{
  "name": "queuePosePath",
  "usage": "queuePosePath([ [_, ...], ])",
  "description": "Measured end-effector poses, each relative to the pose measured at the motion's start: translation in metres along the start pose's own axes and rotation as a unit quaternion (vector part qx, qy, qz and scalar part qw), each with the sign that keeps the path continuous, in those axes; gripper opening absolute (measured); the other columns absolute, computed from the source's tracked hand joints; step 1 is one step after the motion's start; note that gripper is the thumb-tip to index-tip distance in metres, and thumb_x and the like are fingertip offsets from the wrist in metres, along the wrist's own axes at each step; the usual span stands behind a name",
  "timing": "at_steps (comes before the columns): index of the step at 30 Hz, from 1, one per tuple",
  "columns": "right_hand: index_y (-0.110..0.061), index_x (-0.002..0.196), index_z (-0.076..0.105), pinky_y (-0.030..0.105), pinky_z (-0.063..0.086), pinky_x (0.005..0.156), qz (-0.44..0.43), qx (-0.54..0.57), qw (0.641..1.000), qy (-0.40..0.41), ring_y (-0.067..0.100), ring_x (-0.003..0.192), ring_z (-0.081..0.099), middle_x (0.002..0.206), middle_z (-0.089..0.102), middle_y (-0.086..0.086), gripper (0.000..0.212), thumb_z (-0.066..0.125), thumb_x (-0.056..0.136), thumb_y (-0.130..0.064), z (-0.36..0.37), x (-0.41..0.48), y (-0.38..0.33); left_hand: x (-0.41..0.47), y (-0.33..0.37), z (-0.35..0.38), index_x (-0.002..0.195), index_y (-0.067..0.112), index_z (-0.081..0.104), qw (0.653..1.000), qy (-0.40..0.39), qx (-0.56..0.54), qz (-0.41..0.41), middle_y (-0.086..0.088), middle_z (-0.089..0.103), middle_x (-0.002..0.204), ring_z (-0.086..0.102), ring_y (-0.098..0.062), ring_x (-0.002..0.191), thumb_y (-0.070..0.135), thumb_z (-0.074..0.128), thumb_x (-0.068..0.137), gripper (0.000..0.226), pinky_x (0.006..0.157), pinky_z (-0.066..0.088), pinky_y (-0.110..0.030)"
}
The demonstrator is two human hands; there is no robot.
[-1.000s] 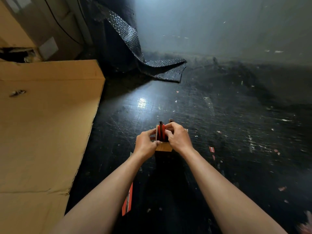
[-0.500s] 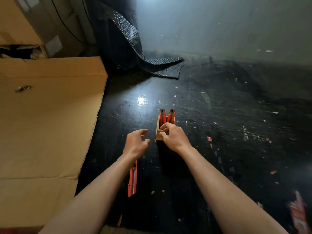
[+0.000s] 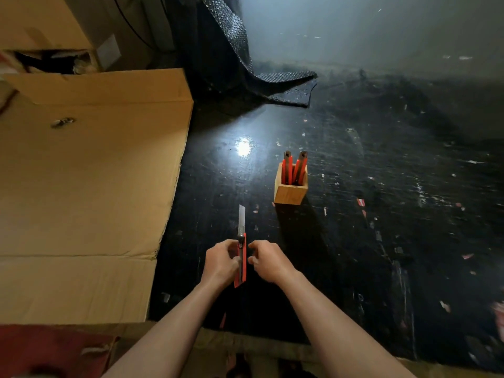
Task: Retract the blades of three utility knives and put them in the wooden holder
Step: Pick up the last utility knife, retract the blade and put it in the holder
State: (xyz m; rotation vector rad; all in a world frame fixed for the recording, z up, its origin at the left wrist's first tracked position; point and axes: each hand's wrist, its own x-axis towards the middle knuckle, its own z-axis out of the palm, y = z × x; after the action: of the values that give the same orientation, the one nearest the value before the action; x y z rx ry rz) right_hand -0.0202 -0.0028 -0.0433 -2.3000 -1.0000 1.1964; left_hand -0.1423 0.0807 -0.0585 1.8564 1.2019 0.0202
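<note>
Head view: two red utility knives (image 3: 293, 168) stand upright in the wooden holder (image 3: 290, 190) on the black scarred worktop (image 3: 381, 214), blade ends down, not visible. The third utility knife (image 3: 241, 257) is nearer the person, well apart from the holder, its blade (image 3: 241, 218) fully extended and pointing away. Left hand (image 3: 221, 264) is curled around the handle, gripping it. Right hand (image 3: 268, 261) sits just beside the handle, fingers loosely bent — contact cannot be told. Flattened cardboard (image 3: 90, 186) lies left.

Risk, as I judge it: a stiff slider could make the thumb slip forward onto the exposed edge — or the knife could go in unretracted.
</note>
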Motion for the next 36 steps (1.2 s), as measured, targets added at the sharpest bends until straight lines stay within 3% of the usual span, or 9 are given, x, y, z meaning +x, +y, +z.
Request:
queuePosePath([
  [5, -0.023, 0.119, 0.062, 0.026, 0.06, 0.073, 0.018, 0.097, 0.995, 0.018, 0.008, 0.083, 0.069, 0.1, 0.065, -0.007, 0.025, 0.065, 0.095, -0.017, 0.023, -0.007, 0.006, -0.005, -0.005, 0.006, 0.121, 0.022, 0.071, 0.996, 0.01, -0.077, -0.031, 0.012, 0.071, 0.101, 0.066, 0.0, 0.088, 0.001, 0.076, 0.085, 0.041, 0.067, 0.044, -0.008],
  [7, -0.026, 0.114, 0.061, 0.03, 0.063, 0.073, 0.025, 0.132, 0.991, 0.029, 0.009, 0.084, 0.072, 0.102, 0.068, -0.004, 0.023, 0.067, 0.094, -0.017, 0.029, -0.008, 0.009, -0.007, -0.004, 0.007, 0.122, 0.021, 0.07, 0.995, 0.003, -0.095, -0.042, 0.013, 0.069, 0.1, 0.065, -0.001, 0.09, 0.0, 0.076, 0.085, 0.043, 0.075, 0.047, -0.012],
  [10, -0.027, 0.113, 0.059, 0.02, 0.056, 0.06, 0.035, 0.153, 0.987, 0.041, 0.005, 0.079, 0.071, 0.098, 0.068, -0.006, 0.023, 0.069, 0.094, -0.018, 0.03, -0.012, 0.011, -0.009, -0.003, 0.009, 0.121, 0.021, 0.071, 0.991, -0.006, -0.129, -0.047, 0.012, 0.069, 0.102, 0.066, -0.008, 0.098, -0.002, 0.076, 0.084, 0.043, 0.085, 0.053, -0.022],
  [14, -0.025, 0.114, 0.061, 0.013, 0.051, 0.052, 0.03, 0.187, 0.98, 0.061, 0.001, 0.074, 0.069, 0.097, 0.068, -0.008, 0.026, 0.071, 0.092, -0.016, 0.021, -0.018, 0.009, -0.01, 0.003, 0.006, 0.118, 0.022, 0.073, 0.986, -0.001, -0.163, -0.037, 0.016, 0.069, 0.096, 0.067, -0.006, 0.095, -0.003, 0.075, 0.084, 0.042, 0.075, 0.051, -0.016],
  [19, -0.029, 0.109, 0.061, 0.021, 0.059, 0.064, -0.002, 0.228, 0.969, 0.097, 0.002, 0.082, 0.072, 0.097, 0.072, -0.006, 0.03, 0.076, 0.087, -0.015, -0.006, -0.024, 0.002, -0.007, 0.029, -0.007, 0.102, 0.036, 0.073, 0.977, -0.01, -0.212, -0.021, 0.008, 0.076, 0.103, 0.073, -0.012, 0.1, -0.01, 0.073, 0.083, 0.049, 0.091, 0.061, -0.038],
  [25, -0.028, 0.105, 0.062, 0.04, 0.063, 0.08, -0.081, 0.255, 0.949, 0.167, 0.013, 0.092, 0.072, 0.1, 0.073, -0.001, 0.037, 0.081, 0.079, -0.009, -0.057, -0.036, -0.011, -0.002, 0.08, -0.035, 0.116, 0.018, 0.074, 0.961, -0.027, -0.269, 0.054, 0.0, 0.079, 0.104, 0.075, -0.014, 0.097, -0.015, 0.07, 0.084, 0.046, 0.078, 0.063, -0.029],
  [29, -0.017, 0.118, 0.059, 0.034, 0.063, 0.079, -0.132, 0.295, 0.932, 0.166, 0.016, 0.092, 0.074, 0.103, 0.072, 0.009, 0.04, 0.073, 0.086, 0.002, -0.104, -0.051, -0.023, 0.0, 0.123, -0.057, 0.117, 0.013, 0.072, 0.946, -0.063, -0.301, 0.1, -0.008, 0.077, 0.111, 0.076, -0.023, 0.103, -0.014, 0.069, 0.085, 0.043, 0.081, 0.063, -0.034],
  [32, -0.014, 0.118, 0.059, 0.044, 0.064, 0.079, -0.158, 0.32, 0.92, 0.16, 0.024, 0.092, 0.075, 0.104, 0.071, 0.017, 0.04, 0.068, 0.086, 0.008, -0.137, -0.059, -0.032, 0.0, 0.156, -0.072, 0.123, 0.007, 0.068, 0.929, -0.098, -0.335, 0.119, -0.016, 0.075, 0.114, 0.078, -0.028, 0.095, -0.014, 0.067, 0.087, 0.041, 0.077, 0.065, -0.039],
  [36, -0.014, 0.12, 0.057, 0.039, 0.064, 0.076, -0.184, 0.32, 0.914, 0.168, 0.024, 0.09, 0.077, 0.106, 0.071, 0.018, 0.039, 0.066, 0.089, 0.006, -0.174, -0.075, -0.045, -0.005, 0.193, -0.086, 0.12, 0.012, 0.067, 0.922, -0.11, -0.341, 0.147, -0.016, 0.076, 0.11, 0.079, -0.028, 0.089, -0.014, 0.063, 0.091, 0.04, 0.071, 0.065, -0.042],
])
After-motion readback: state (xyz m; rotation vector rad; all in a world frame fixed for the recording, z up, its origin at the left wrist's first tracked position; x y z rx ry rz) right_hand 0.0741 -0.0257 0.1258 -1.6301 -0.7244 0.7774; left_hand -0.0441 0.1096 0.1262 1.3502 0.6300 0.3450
